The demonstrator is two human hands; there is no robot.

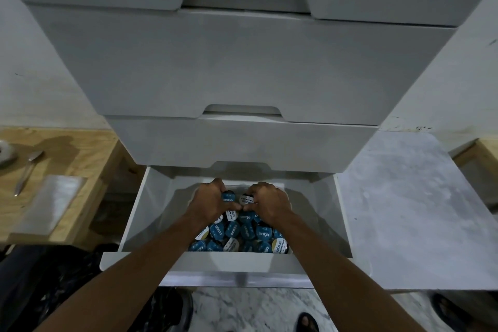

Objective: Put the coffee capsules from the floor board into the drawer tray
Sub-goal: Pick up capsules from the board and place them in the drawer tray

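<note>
- Head cam, looking down at a white drawer unit [242,62]; bottom drawer [140,213] pulled open, upper ones closed.
- Both forearms come in from 6 o'clock and meet inside the drawer near frame centre.
- Left hand [210,203] curled round a blue-lid capsule [228,197], fingers wrapped over the top, thumb underneath. Grasping it.
- Right hand [269,205] curled round a white-lid capsule [247,198], same sort of grip. Grasping it.
- Thumb tips of the two hands touch, or nearly; cannot tell which.
- Both held capsules sit at 12 o'clock of the capsule pile [242,234], above the drawer tray [180,197]. Whether they rest on the tray floor or are lifted: cannot tell.
- Pile: mostly blue lids w/ white print, a few white/gold ones, packed touching each other, lying between the wrists and the drawer front wall at 6 o'clock.
- Tray is pale, sits inside the drawer; its left wall shows at 9 o'clock of the hands.
- Wooden board [67,159] at 9 o'clock of the drawer, on the floor. On it: a spoon [27,170], a clear flat plastic piece [54,202], and a round white object at the frame edge, too cropped to ID.
- Grey marbled slab [417,210] at 3 o'clock of the drawer.
- Marble-pattern floor [256,310] at 6 o'clock, sandalled toes [307,322] visible there.
</note>
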